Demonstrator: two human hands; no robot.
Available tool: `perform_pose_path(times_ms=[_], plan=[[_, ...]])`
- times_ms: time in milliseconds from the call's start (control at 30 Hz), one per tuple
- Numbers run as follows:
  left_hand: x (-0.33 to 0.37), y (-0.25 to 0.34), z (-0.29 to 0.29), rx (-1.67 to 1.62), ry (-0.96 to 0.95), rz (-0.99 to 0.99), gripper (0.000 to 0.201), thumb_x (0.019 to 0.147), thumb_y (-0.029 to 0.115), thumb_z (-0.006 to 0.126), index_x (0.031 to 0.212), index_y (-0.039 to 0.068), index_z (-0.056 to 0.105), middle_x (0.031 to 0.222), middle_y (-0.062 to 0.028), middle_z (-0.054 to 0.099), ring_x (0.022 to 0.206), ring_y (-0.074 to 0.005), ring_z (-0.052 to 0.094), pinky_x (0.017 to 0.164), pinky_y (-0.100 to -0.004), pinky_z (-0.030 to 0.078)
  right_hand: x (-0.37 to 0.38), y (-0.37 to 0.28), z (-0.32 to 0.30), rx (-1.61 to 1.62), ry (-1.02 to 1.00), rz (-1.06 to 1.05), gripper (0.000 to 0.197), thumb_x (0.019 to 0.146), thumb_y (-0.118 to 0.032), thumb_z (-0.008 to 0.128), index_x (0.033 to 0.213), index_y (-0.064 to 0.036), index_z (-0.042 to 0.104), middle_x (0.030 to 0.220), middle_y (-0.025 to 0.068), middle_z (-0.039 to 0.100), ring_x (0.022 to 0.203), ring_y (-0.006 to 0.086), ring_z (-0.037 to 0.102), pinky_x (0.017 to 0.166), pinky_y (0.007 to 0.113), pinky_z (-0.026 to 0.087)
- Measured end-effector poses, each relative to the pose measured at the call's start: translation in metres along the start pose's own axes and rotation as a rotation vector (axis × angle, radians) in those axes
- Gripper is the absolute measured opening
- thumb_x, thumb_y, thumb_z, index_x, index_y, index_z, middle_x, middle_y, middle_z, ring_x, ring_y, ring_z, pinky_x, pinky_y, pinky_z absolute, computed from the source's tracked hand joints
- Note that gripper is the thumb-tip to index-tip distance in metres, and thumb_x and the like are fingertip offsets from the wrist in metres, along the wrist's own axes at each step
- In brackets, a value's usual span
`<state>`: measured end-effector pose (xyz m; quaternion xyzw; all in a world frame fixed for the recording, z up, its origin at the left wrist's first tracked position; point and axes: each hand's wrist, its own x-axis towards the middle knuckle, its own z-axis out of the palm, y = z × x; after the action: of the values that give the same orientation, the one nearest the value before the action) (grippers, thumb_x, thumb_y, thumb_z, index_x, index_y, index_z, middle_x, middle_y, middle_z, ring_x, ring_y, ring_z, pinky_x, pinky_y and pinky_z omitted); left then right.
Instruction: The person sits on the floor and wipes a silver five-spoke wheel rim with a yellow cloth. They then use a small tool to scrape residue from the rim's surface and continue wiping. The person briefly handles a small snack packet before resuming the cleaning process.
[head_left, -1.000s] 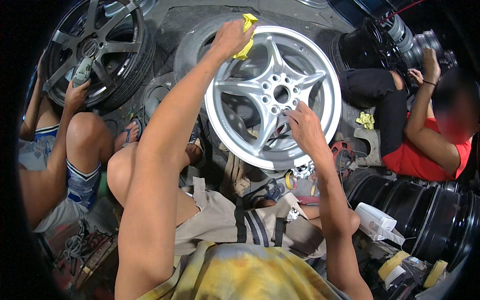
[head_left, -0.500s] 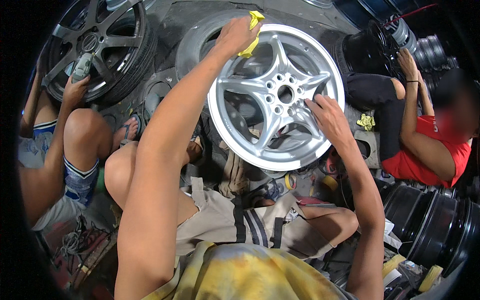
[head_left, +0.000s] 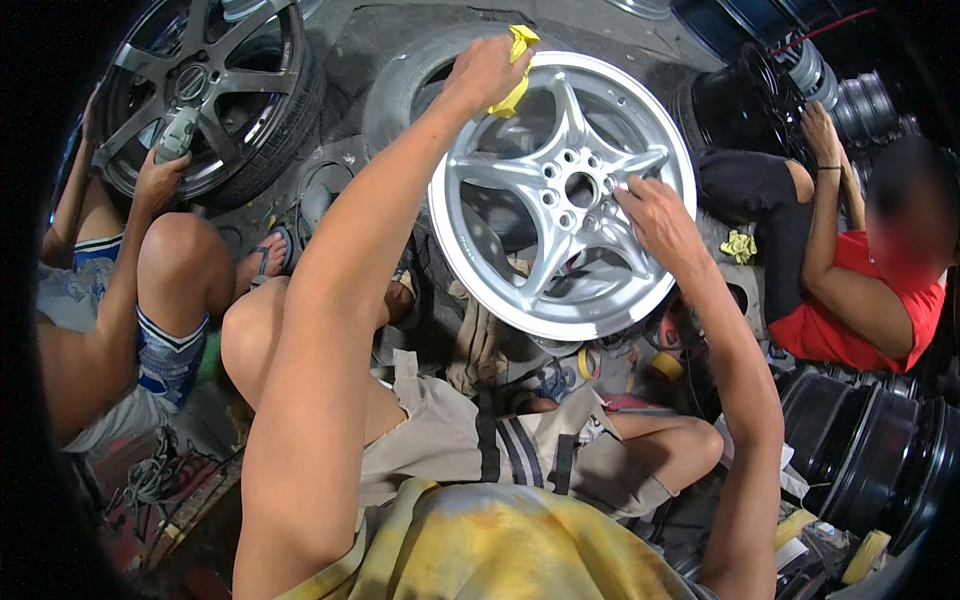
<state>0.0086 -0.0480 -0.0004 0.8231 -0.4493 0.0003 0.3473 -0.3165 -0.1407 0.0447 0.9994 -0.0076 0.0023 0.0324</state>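
A silver five-spoke wheel rim [head_left: 470,262] sits in front of me, tilted, its face toward me. At its upper left edge my left hand [head_left: 487,75] is closed round a crumpled yellow sheet [head_left: 515,72]; whether it is cloth or paper I cannot tell. My right hand [head_left: 660,220] is over the right spokes, fingers stretched toward the bolt holes around the centre bore, fingertips at the spoke surface. Nothing shows in that hand. Its fingertips' undersides are hidden.
Behind the rim lies a grey tyre [head_left: 385,110]. At left, a person holds a power tool [head_left: 178,135] against a dark wheel [head_left: 225,80]. A person in red [head_left: 850,300] works on a black rim [head_left: 735,105] at right. Black rims [head_left: 850,450] lie at lower right.
My right hand has shifted slightly upward over the spokes, beside the bolt holes. My left hand still grips the yellow sheet at the rim's edge. The whole view has shifted slightly.
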Motion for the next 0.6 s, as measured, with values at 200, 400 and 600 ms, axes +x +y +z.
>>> perform_pose_path(times_ms=[200, 400, 600], plan=[[0.001, -0.004, 0.004, -0.030, 0.013, 0.025, 0.053, 0.099, 0.048, 0.056, 0.100, -0.004, 0.066, 0.093, -0.0293, 0.070, 0.091, -0.0471, 0.067, 0.082, -0.0545, 0.051, -0.038, 0.007, -0.016, 0.138, -0.150, -0.042, 0.035, 0.078, -0.003, 0.067, 0.113, -0.0028, 0.067, 0.107, 0.0120, 0.059, 0.099, 0.0295, 0.061, 0.091, 0.042, 0.049], [-0.001, 0.002, 0.001, -0.047, -0.027, -0.013, 0.048, 0.099, 0.041, 0.057, 0.105, -0.006, 0.068, 0.099, -0.0299, 0.070, 0.097, -0.0459, 0.067, 0.089, -0.0517, 0.052, -0.020, 0.017, -0.025, 0.100, -0.063, 0.011, 0.032, 0.082, -0.005, 0.067, 0.114, -0.0029, 0.068, 0.102, 0.0124, 0.059, 0.097, 0.0304, 0.061, 0.089, 0.044, 0.049], [-0.002, 0.006, -0.005, 0.027, -0.031, -0.027, 0.049, 0.100, 0.042, 0.057, 0.106, -0.005, 0.068, 0.099, -0.0295, 0.070, 0.097, -0.0463, 0.067, 0.090, -0.0517, 0.052, -0.012, -0.005, -0.004, 0.170, -0.085, 0.018, 0.033, 0.084, -0.003, 0.066, 0.117, -0.0008, 0.068, 0.101, 0.0127, 0.059, 0.096, 0.0312, 0.060, 0.088, 0.041, 0.048]])
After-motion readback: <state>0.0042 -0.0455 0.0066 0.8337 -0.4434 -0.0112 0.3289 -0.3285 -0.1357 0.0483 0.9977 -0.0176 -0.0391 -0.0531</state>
